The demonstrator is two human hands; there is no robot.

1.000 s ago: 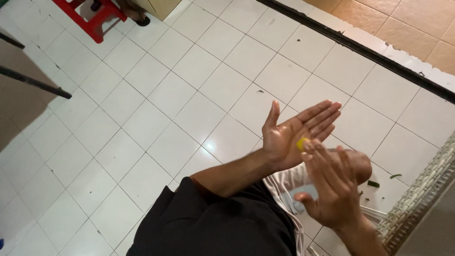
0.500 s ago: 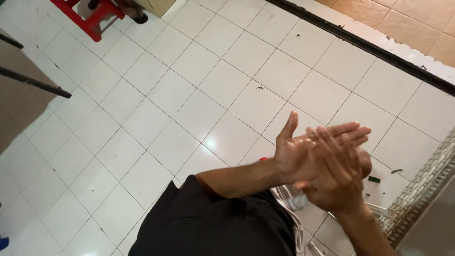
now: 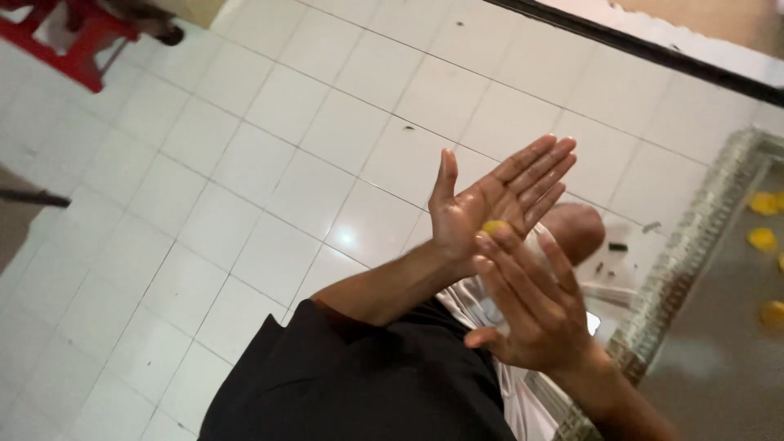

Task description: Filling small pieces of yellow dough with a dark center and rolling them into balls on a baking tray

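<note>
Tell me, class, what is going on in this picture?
A person looks down at their own two hands, held over a white tiled floor. The left hand is open, palm up, with a small yellow lump lying on it. The right hand is open too, and its fingers touch the lump. More yellow pieces lie on a grey surface at the right. A red stool stands in the far corner.

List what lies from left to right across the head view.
Red stool → left hand, open with a small yellow lump on its palm → right hand → yellow pieces on the grey surface at the far right.
</note>
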